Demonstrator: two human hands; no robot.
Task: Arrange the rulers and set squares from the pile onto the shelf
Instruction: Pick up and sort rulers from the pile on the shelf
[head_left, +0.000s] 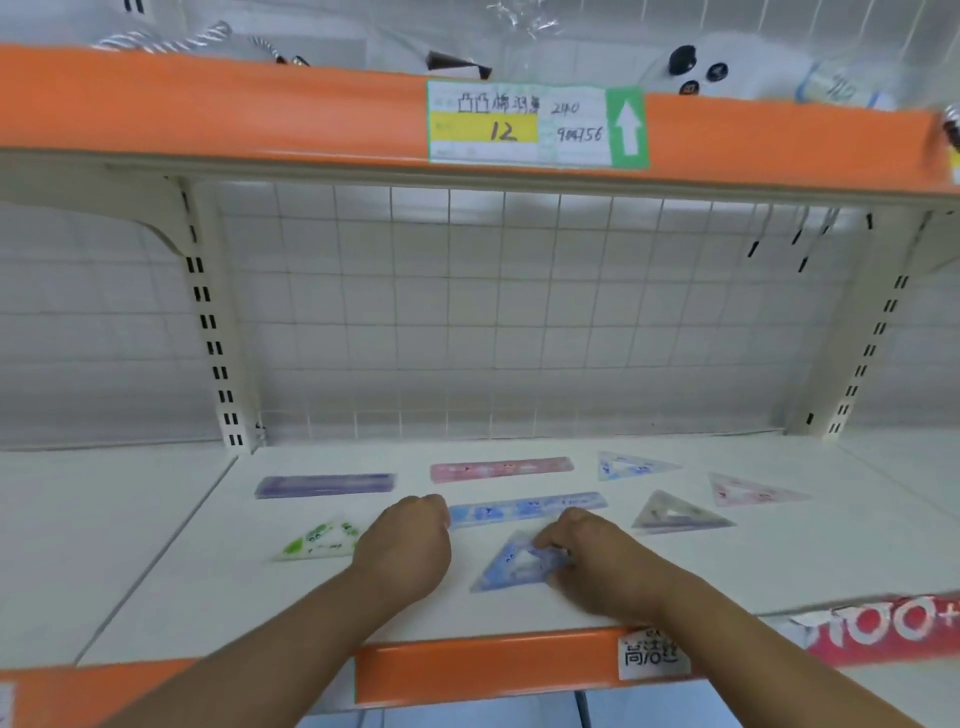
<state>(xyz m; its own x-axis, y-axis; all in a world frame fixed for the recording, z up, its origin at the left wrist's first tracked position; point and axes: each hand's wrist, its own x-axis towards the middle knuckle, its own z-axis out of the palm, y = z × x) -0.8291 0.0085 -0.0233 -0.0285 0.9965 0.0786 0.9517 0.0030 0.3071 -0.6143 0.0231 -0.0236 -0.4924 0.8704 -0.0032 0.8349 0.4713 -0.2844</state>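
Note:
On the white shelf (218, 587) lie a purple ruler (324, 486), a pink ruler (501, 469) and a blue ruler (524, 508). Set squares lie around them: green (319, 540), blue (511, 564), pale blue (631, 464), grey-purple (675, 514) and pink (750, 491). My right hand (597, 558) rests at the blue set square's right corner, fingers curled onto it. My left hand (402, 545) is curled into a loose fist at the blue ruler's left end; whether it touches the ruler is unclear.
An orange-edged upper shelf (260, 114) with a price label (535, 124) hangs overhead. A wire grid back panel (493, 322) closes the rear. Slotted uprights (213, 332) stand at both sides. The orange front lip (488, 670) carries a white label and a red sticker.

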